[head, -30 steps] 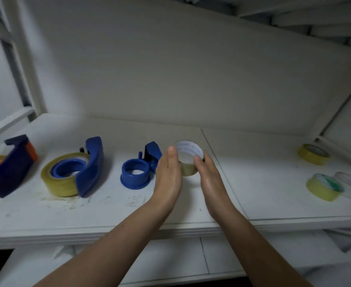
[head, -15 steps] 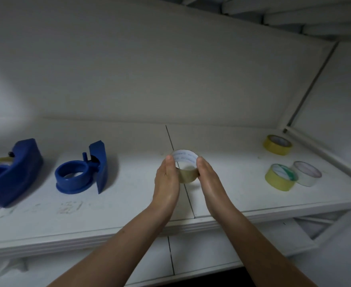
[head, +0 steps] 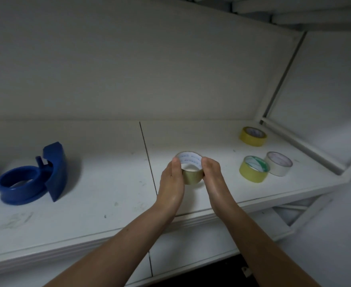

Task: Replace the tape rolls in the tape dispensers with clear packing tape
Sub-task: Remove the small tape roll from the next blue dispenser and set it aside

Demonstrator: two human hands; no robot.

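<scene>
From the head view: holding a tape roll (head: 192, 178) between both hands, well to the right of the empty blue dispenser (head: 54, 175). Pinching its left side with the left hand (head: 171, 181) and its right side with the right hand (head: 213, 177), thumbs pressing on the upper rim, other fingers curling out of sight behind and under it. Keeping it apparently just clear of the white shelf (head: 108, 183), hole tilting toward the camera, probably for checking the core or hunting for the loose end before loading. Judging by the thin tan band, likely handling clear packing tape, though not certain. Leaving the dispenser lying on its side with its hub bare, seemingly waiting for a roll to drop on. Leaving three more rolls lying flat farther right of the dispenser, beyond the held one, probably staged as spares: a yellow roll (head: 252, 136) toward the back, a yellow-green roll (head: 253, 169) nearer the front, and a white roll (head: 279, 164) touching or just beside it. Showing faint blue print on the held roll's white core, too small to read; showing green marks inside the yellow-green roll, equally unreadable; showing no brand on the dispenser.
</scene>
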